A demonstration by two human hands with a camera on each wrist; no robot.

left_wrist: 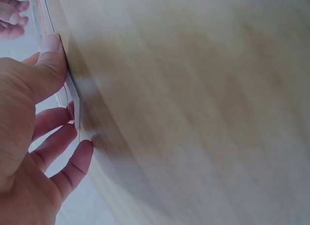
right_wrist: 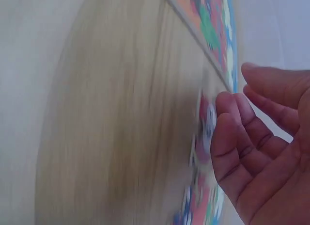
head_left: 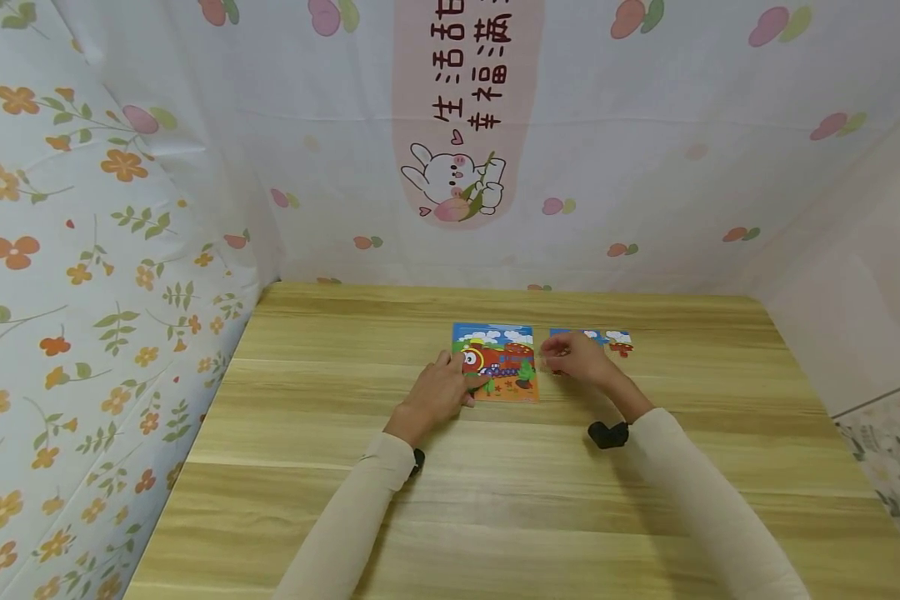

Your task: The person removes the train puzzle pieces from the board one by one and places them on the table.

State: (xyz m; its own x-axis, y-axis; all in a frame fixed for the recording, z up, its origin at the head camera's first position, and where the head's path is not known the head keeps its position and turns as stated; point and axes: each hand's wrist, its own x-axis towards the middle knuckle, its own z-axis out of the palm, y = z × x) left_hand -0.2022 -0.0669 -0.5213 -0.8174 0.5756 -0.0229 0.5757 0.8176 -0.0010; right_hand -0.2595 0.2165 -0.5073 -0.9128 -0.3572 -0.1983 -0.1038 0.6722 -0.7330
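A picture jigsaw puzzle with a red cartoon train, green plants and a blue sky lies on the wooden table. My left hand holds its left side, the thumb lying over the picture and the other fingers at the edge. The board's pale edge shows between thumb and fingers in the left wrist view. My right hand hovers over loose puzzle pieces right of the board. Its fingers are loosely bent, with a gap to the thumb and nothing seen between them.
The wooden table runs up to a printed white cloth at the back. A flowered cloth hangs along the left side. A black wrist device sits at the right cuff.
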